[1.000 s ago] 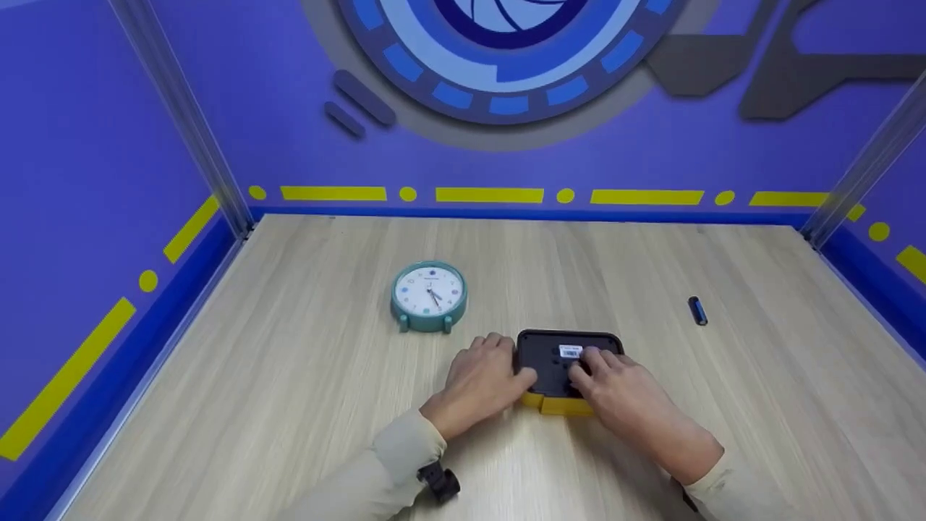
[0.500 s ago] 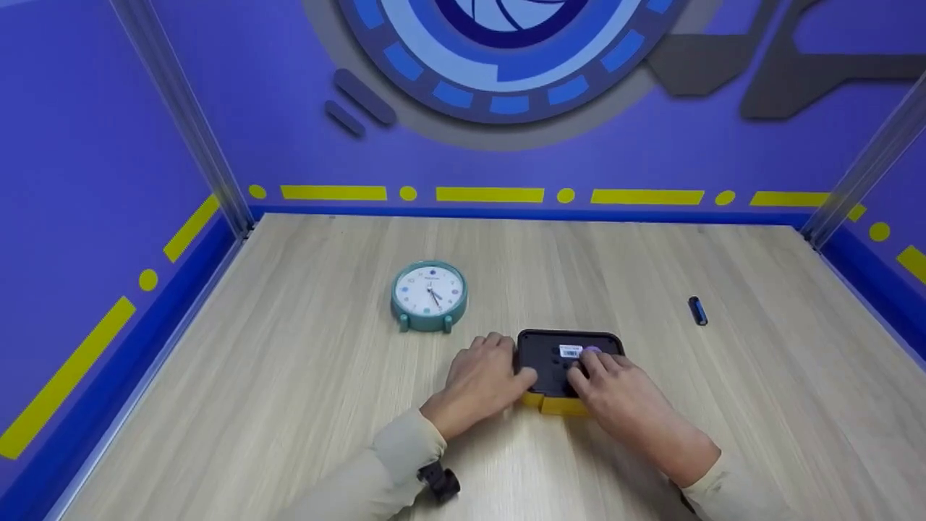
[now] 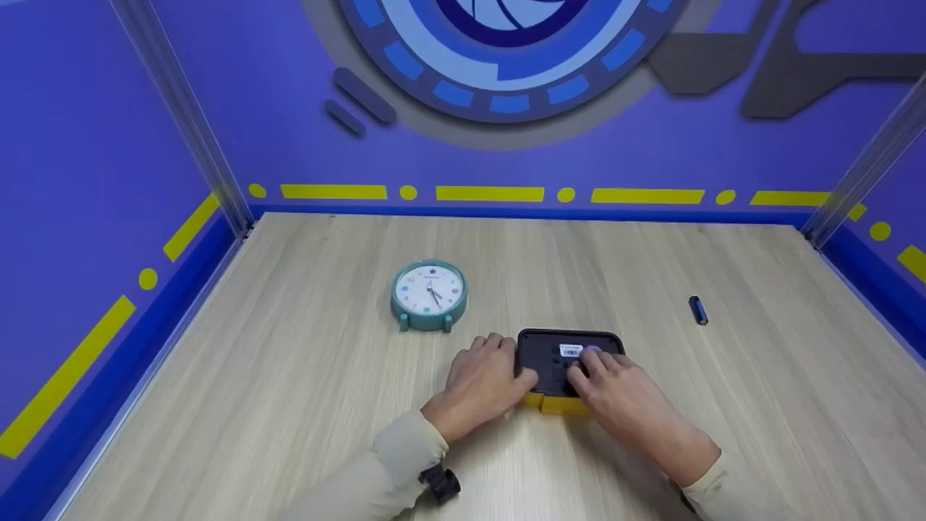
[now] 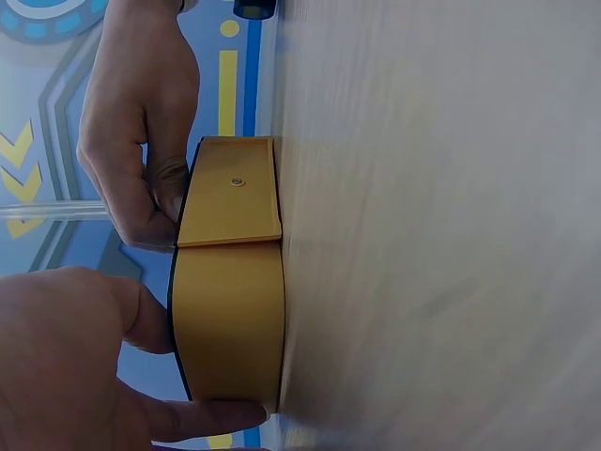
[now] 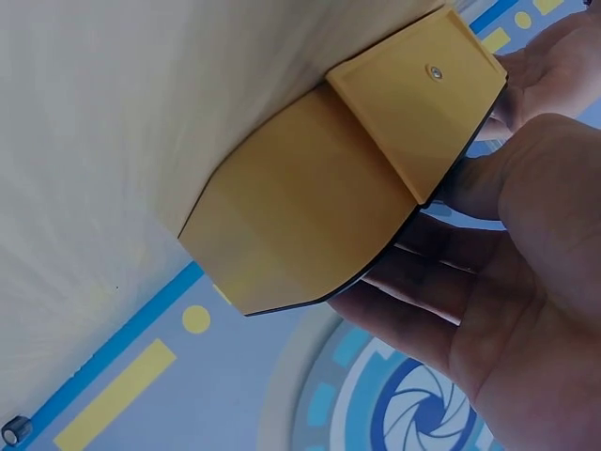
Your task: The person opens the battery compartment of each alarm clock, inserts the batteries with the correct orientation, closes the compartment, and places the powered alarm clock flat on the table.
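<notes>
A yellow clock (image 3: 539, 358) with a black back lies back side up on the table, and a white barcode label shows on it. My left hand (image 3: 483, 380) grips its left end, thumb on the back's edge and fingers along the side. Over the right part of the back, my right hand (image 3: 626, 391) pinches with thumb and bent fingertips at a small part, which those fingers cover. A purple round spot shows beside these fingertips. In the right wrist view the yellow side (image 5: 282, 207) faces the camera, with my right fingers (image 5: 408, 324) over the back's edge.
A teal round clock (image 3: 430, 291) lies face up, behind and left of the hands. One dark blue battery (image 3: 698, 310) lies to the right. Blue panels (image 3: 506, 166) wall the wooden table (image 3: 325, 289) at the back and sides.
My right hand has shifted very slightly left on the clock's back, uncovering the purple spot by its fingertips. The left hand and the other things stay where they were.
</notes>
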The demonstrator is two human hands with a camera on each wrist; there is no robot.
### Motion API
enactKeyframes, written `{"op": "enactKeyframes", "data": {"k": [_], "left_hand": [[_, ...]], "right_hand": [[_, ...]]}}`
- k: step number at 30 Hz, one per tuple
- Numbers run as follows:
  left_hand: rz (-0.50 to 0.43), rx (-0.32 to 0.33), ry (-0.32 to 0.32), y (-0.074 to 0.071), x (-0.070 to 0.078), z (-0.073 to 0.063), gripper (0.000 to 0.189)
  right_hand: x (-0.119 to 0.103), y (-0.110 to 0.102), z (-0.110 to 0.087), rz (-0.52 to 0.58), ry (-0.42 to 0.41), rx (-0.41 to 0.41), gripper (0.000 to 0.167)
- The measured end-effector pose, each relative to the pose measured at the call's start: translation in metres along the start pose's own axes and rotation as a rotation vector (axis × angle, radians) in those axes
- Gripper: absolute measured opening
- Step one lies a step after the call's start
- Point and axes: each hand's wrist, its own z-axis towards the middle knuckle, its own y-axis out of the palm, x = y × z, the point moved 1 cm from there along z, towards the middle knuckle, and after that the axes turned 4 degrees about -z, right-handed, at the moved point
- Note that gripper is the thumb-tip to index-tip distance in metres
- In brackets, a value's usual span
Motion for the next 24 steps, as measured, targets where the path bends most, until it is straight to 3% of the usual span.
{"op": "enactKeyframes", "data": {"k": [8, 24], "left_hand": [[0.077, -0.006, 0.017, 0.0, 0.001, -0.002, 0.053], [0.052, -0.019, 0.004, -0.002, 0.0, -0.002, 0.055]], "right_hand": [[0.004, -0.002, -0.001, 0.09, 0.039, -0.008, 0.022], [0.017, 0.0, -0.002, 0.166, -0.028, 0.056, 0.025]]}}
